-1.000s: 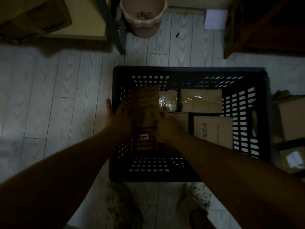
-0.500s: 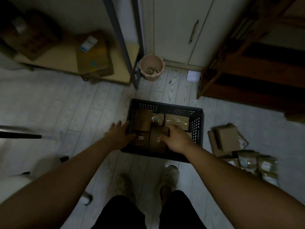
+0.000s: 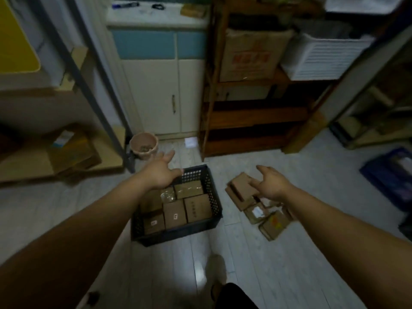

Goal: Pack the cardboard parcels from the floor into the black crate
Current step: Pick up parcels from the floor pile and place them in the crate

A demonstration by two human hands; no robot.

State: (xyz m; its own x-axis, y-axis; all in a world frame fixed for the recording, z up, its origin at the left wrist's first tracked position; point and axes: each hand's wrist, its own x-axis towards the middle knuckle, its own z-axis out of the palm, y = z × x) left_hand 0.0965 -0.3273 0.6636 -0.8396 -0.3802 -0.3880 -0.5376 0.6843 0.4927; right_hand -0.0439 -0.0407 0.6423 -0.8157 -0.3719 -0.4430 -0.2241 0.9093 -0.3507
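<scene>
Pale plank floor (image 3: pixel 256 259) bears one black crate (image 3: pixel 178 234), part-filled, and a heap of cardboard parcels (image 3: pixel 242 190) near it (likely light, stiff; best taken by opposite edges), left hand (image 3: pixel 161 172) and right hand (image 3: pixel 270 184) both spread, holding nothing.

Both hands have left the crate's (image 3: pixel 178 234) contents. Left hand (image 3: pixel 159 172) now sits open over its upper-left corner. Right hand (image 3: pixel 270 184) has shifted to centre-right of frame, fingers spread over the floor parcels (image 3: pixel 243 190).

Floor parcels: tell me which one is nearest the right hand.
The plain parcel farthest from the person, beside the right hand; the white-labelled parcel and orange-stickered parcel lie nearer the feet.
</scene>
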